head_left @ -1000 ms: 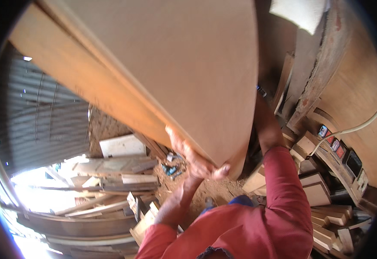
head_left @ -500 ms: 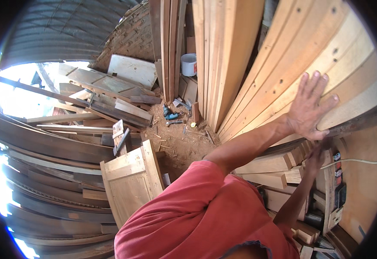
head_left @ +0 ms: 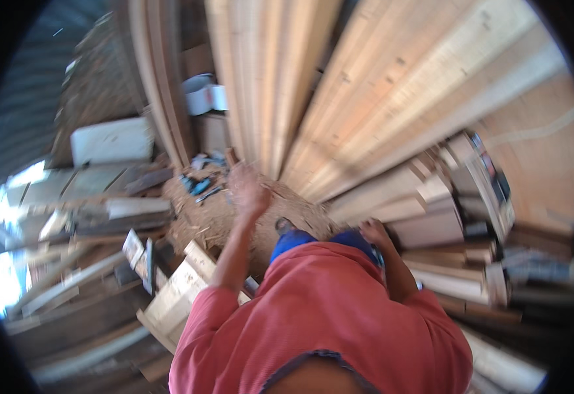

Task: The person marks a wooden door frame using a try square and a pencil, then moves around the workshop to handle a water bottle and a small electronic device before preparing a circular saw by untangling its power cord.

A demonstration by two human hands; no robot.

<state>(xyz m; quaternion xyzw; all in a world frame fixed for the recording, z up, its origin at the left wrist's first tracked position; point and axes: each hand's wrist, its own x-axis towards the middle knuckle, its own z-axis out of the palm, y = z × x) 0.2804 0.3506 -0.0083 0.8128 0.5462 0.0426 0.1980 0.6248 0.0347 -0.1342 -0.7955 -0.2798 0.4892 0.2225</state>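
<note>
1. Boards (head_left: 392, 92) stand ahead of both hands, blurred, upper ends cut off.
2. Left hand (head_left: 249, 190): blurred over the floor (head_left: 191, 220); how open, or holding what, cannot be told.
3. Right hand (head_left: 373, 231): beside the thigh (head_left: 354, 243), near blocks (head_left: 402, 210); opening and grip unclear.

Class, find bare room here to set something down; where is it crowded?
One shavings-strewn floor patch lies right of the left hand, between the leaning boards and blue trousers; a second patch between the blue tool and pale wooden frame. Crowded: leftward, piled timber; rightward, stacked wood pieces.
</note>
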